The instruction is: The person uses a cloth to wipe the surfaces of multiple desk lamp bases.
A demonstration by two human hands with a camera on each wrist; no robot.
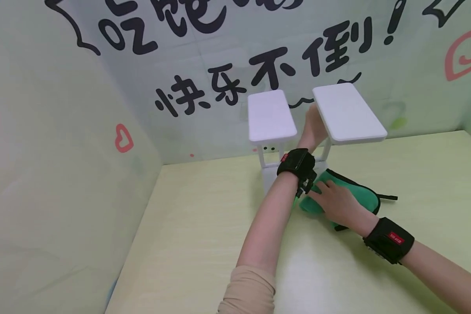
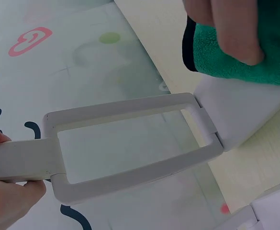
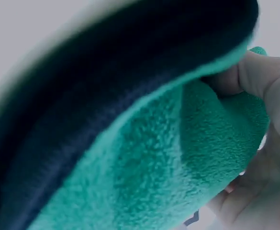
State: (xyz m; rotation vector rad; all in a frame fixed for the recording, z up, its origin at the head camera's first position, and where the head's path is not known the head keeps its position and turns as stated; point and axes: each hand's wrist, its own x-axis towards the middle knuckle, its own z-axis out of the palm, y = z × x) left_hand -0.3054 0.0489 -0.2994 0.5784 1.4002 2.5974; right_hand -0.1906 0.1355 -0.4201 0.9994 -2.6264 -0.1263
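Two white folding stands with flat top plates stand side by side. My left hand point(image 1: 314, 124) reaches behind the right stand point(image 1: 349, 113). In the left wrist view its thumb and fingers grip the edge of that stand's top plate point(image 2: 17, 160), above the open rectangular arm point(image 2: 130, 146). My right hand point(image 1: 339, 205) pinches a green fuzzy cloth point(image 1: 363, 196) with black edging, low in front of the stands. In the left wrist view the cloth point(image 2: 216, 57) lies against the right stand's base point(image 2: 245, 112). The right wrist view shows the cloth folded between thumb and fingers.
Close on the left is the second white stand point(image 1: 271, 115). Behind both rises a pale wall covering point(image 1: 220, 131) with black lettering, and another pale wall point(image 1: 63, 174) borders the left side. Everything stands on a light wooden table point(image 1: 196, 226).
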